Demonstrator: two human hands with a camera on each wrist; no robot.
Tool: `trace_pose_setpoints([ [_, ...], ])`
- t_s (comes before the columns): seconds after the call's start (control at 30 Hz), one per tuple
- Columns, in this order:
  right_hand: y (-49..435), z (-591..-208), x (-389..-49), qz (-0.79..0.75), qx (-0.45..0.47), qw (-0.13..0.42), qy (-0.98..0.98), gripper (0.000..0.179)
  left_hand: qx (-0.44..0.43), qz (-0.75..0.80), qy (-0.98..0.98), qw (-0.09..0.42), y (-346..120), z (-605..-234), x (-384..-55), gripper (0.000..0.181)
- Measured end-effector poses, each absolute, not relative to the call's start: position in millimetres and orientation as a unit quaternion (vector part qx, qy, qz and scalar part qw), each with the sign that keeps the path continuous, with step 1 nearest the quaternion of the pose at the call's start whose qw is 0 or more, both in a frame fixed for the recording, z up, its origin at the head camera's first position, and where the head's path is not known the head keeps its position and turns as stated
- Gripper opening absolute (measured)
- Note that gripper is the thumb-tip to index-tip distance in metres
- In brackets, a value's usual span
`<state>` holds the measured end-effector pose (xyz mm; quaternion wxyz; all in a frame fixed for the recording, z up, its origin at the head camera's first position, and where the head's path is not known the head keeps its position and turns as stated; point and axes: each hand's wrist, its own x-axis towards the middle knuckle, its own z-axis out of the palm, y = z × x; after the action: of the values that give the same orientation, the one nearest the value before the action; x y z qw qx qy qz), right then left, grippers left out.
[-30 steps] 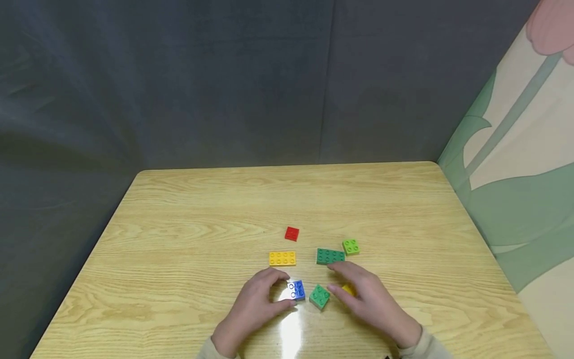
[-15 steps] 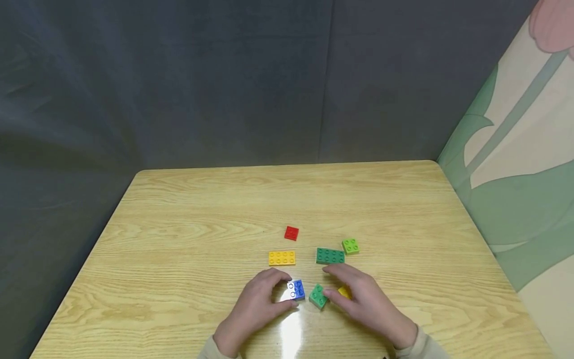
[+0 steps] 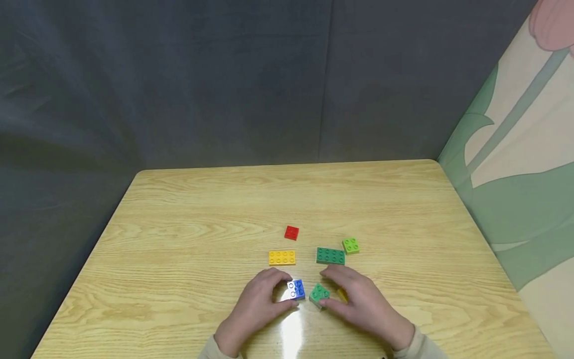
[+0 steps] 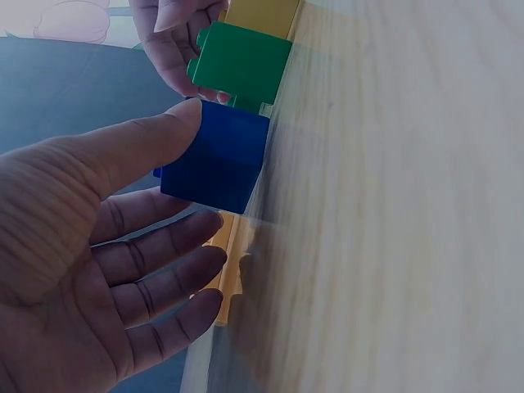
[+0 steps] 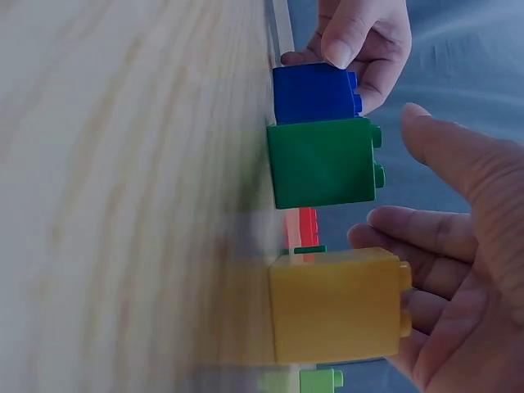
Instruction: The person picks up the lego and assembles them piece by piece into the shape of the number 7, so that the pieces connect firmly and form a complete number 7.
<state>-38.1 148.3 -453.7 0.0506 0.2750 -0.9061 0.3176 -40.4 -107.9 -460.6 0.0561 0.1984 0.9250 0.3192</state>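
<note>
A blue building brick (image 3: 297, 289) stands on the table, and my left hand (image 3: 256, 297) pinches it between thumb and index finger. In the left wrist view the thumb lies along the blue brick (image 4: 217, 155). Just right of it sits a green brick (image 3: 318, 293), turned at an angle. My right hand (image 3: 364, 299) hovers round that green brick (image 5: 323, 164) with its thumb over it in the head view; in the right wrist view thumb and fingers stand apart from it. Under the right palm is a yellow brick (image 5: 336, 307), mostly hidden from the head view.
Farther back on the wooden table (image 3: 202, 214) lie a flat yellow brick (image 3: 282, 258), a red square piece (image 3: 291, 233), a long dark green brick (image 3: 330, 256) and a light green brick (image 3: 351, 246). A dark cloth (image 3: 224, 85) hangs behind the table.
My right hand has shifted left and slightly down, bringing its thumb over the green brick and covering more of the yellow brick. The left hand has stayed at the blue brick.
</note>
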Motion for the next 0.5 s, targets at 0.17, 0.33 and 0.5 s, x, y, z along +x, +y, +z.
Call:
trace_pose_setpoints([
  [0.17,146.6,-453.6,-38.1,0.309,0.279,0.032,-0.908,0.056,0.194,0.322,0.925,0.061,-107.4,-460.3,-40.5,0.044],
  [0.33,144.7,-453.7,-37.6,0.296,0.279,0.023,-0.913,0.055,0.193,0.321,0.925,0.063,-107.5,-461.3,-40.8,0.042],
  [0.5,143.9,-453.9,-37.5,0.280,0.287,0.030,-0.916,0.053,0.196,0.328,0.922,0.062,-107.4,-461.5,-41.0,0.041],
])
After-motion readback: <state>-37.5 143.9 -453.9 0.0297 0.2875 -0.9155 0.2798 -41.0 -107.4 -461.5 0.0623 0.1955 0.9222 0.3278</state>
